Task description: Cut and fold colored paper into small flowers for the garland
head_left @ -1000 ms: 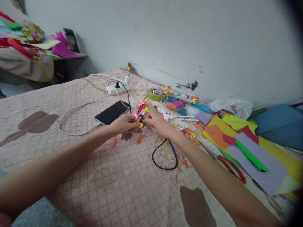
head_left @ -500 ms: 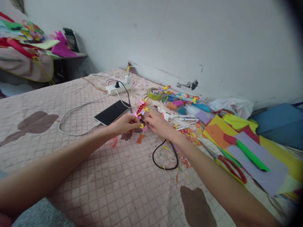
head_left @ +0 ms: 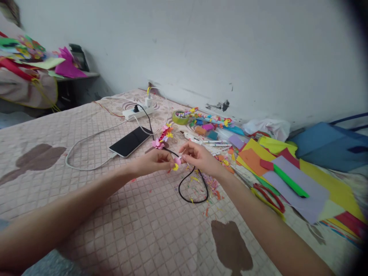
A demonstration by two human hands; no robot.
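Observation:
My left hand (head_left: 152, 161) and my right hand (head_left: 198, 155) meet over the quilted bedspread (head_left: 120, 218). Both pinch a black cord (head_left: 192, 188) dressed with small pink and yellow foam flowers (head_left: 176, 164). The cord runs from a flowered stretch (head_left: 163, 137) near the phone, through my fingers, then loops on the bedspread below my right wrist. Fingers of both hands are closed on the cord and its flowers.
A black phone (head_left: 130, 141) lies on a white charging cable that leads to a power strip (head_left: 138, 112). Coloured foam sheets (head_left: 290, 174), red-handled scissors (head_left: 268, 196), pens, a tape roll (head_left: 180, 117) and scraps lie to the right. A blue bag (head_left: 330, 145) sits by the wall.
Both hands have lifted the cord and drawn it toward me, away from the phone. The flowered stretch now trails behind my hands. The view has shifted slightly.

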